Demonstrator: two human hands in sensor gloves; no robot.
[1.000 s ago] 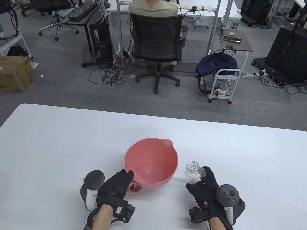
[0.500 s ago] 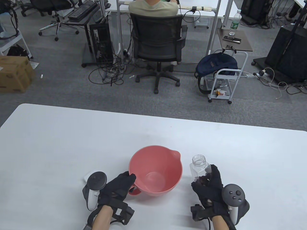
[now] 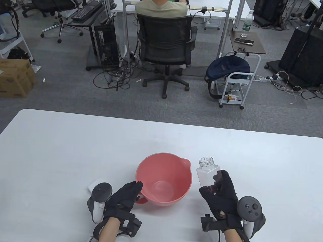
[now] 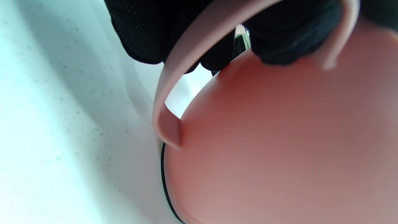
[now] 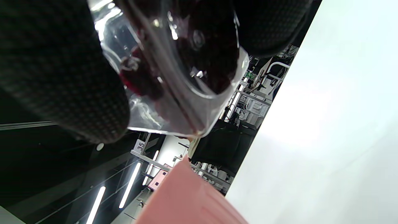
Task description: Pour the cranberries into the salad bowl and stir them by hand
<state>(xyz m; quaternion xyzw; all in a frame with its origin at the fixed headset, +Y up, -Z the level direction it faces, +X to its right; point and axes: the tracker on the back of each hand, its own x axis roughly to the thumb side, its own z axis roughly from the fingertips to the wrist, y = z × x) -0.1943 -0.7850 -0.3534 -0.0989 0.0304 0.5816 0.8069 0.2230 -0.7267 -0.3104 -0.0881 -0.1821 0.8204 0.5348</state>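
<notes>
The pink salad bowl (image 3: 164,181) stands on the white table (image 3: 50,151), its spout pointing away from the person. The left hand (image 3: 121,199) grips the bowl's handle (image 4: 174,93) on the near-left side, fingers curled round it. Just right of the bowl, the right hand (image 3: 219,194) holds a clear, lidless jar (image 3: 207,172) near its base, fingers wrapped round it. Dark red cranberries (image 5: 199,40) sit at the jar's bottom, beside the bowl's wall.
</notes>
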